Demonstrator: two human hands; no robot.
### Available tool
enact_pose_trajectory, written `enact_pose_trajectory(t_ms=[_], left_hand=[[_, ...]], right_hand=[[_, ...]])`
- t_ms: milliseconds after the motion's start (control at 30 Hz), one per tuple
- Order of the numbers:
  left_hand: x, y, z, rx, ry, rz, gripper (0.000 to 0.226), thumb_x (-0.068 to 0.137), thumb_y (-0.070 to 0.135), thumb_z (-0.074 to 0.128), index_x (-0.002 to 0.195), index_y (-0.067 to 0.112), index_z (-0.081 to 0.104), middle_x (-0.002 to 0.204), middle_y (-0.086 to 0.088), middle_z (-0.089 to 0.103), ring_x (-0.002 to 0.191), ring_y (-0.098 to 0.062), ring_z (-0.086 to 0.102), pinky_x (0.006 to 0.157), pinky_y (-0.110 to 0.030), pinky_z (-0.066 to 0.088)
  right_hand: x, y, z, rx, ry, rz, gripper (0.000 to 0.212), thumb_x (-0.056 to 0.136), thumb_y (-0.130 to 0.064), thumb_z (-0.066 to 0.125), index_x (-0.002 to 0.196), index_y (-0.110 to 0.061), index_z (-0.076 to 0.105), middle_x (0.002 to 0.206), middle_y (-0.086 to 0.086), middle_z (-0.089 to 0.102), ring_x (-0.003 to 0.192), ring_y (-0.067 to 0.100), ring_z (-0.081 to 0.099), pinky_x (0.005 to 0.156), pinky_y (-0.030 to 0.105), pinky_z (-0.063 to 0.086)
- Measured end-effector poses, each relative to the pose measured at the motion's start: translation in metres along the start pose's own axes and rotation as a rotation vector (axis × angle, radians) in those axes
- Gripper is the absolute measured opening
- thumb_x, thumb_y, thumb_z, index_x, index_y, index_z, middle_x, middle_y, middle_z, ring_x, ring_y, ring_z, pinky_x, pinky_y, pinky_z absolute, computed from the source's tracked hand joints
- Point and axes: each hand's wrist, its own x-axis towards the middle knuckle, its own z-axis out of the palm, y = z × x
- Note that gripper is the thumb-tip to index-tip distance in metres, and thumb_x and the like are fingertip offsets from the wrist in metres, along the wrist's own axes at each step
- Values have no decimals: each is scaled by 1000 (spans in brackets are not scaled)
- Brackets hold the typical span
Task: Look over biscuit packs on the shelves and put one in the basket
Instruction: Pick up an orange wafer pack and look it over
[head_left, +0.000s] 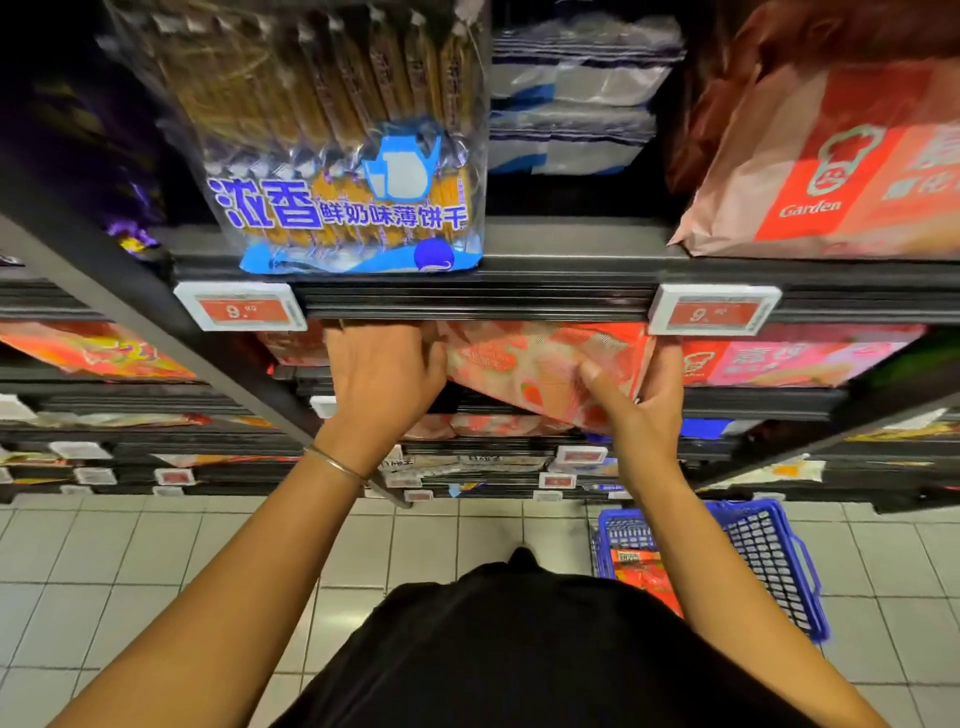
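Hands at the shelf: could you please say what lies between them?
A pink strawberry-print biscuit pack, between the left hand and right hand; head view.

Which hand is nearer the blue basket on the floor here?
Right. The right hand, gripping the red pack, is almost directly above the blue basket; the left hand is at the pack's other end, further to the left.

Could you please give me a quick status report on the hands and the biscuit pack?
Right hand grips strawberry-print pack, tilted at shelf edge. Left hand at its left end, fingers hidden. Basket on floor, red pack inside.
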Motion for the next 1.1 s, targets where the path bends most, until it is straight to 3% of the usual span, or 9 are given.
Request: enact_pose_trajectory(t_ms=[133, 267, 367, 500, 567, 700, 833, 1000, 1100], left_hand=[[1, -7, 0, -11, -24, 4, 29, 92, 35, 69, 79, 9, 71, 80, -18, 68, 78, -41, 66, 67, -39, 33], [10, -20, 6, -68, -125, -50, 40, 100, 40, 58, 96, 3, 74, 95, -23, 72, 92, -44, 68, 73, -39, 46], [14, -29, 7, -77, -216, -72, 42, 103, 40, 55, 109, 4, 75, 106, -25, 72, 102, -45, 68, 78, -40, 49], [6, -32, 8, -58, -129, -69, 25, 100, 26, 61, 98, 4, 73, 93, -22, 72, 88, -45, 69, 68, -40, 44], [4, -36, 6, -60, -75, -62, 15, 96, 17, 64, 99, 4, 72, 93, -24, 72, 86, -46, 69, 67, -42, 47], [7, -48, 10, -61, -87, -23, 22, 99, 24, 63, 109, 7, 73, 103, -23, 72, 95, -46, 69, 73, -46, 54], [9, -57, 15, -152, -102, -19, 25, 100, 26, 63, 115, 8, 70, 105, -24, 71, 94, -48, 68, 76, -50, 56], [5, -67, 15, -181, -31, 42, 16, 94, 20, 70, 96, 6, 65, 84, -23, 67, 73, -46, 66, 62, -49, 56], [4, -67, 14, -180, -14, 82, 18, 88, 19, 74, 84, 6, 61, 74, -20, 64, 65, -44, 65, 54, -40, 50]], right_hand=[[-6, -2, 7, -158, 50, -31, 57, 77, -58, 74, 111, -14, 60, 133, 7, 39, 120, 11, 49, 101, 21, 47], [-13, 1, 10, -164, 116, 5, 54, 88, -39, 79, 132, -18, 57, 136, 1, 52, 127, 10, 55, 105, 29, 50], [-18, 2, 13, -141, 162, 32, 61, 95, -19, 75, 147, -17, 44, 134, -11, 56, 120, -15, 54, 97, 9, 47], [-15, -1, 18, -259, 185, 9, 30, 98, -15, 69, 126, -7, 58, 127, 5, 56, 114, 20, 58, 103, 47, 52], [-12, -2, 19, -300, 209, 10, 23, 99, -14, 67, 120, -4, 62, 126, 10, 55, 115, 29, 58, 102, 54, 50], [-7, -6, 25, -313, 257, 48, 9, 103, -13, 61, 110, -8, 58, 107, 9, 67, 100, 26, 63, 92, 48, 56], [-2, -12, 33, -195, 271, 93, 13, 100, -6, 61, 110, -5, 53, 101, 1, 63, 91, 13, 59, 86, 33, 50], [6, -20, 40, 44, 278, 202, 24, 99, -33, 59, 110, -13, 52, 101, -8, 55, 90, 8, 53, 85, 31, 48], [16, -24, 44, 50, 352, 271, 28, 96, -24, 60, 120, -12, 56, 113, -2, 59, 98, 14, 55, 96, 41, 50]])
